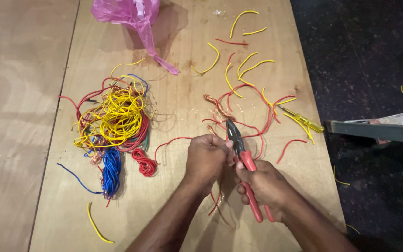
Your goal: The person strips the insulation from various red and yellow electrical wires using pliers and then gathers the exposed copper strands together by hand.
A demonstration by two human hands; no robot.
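1. Plywood desk (173,205), dark floor to its right.
2. Pliers (243,163), red handles, at desk centre; right hand (264,186) closed round handles.
3. Left hand (206,158) just left of pliers, pinching a red wire (173,140).
4. Wire tangle (115,121) well left of pliers; pink bag (131,14) far beyond; yellow screwdriver (304,120) to the right.

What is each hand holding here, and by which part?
The right hand grips the pliers by their red handles. The left hand pinches a red wire near the pliers' jaws; the exact hold point is hidden.
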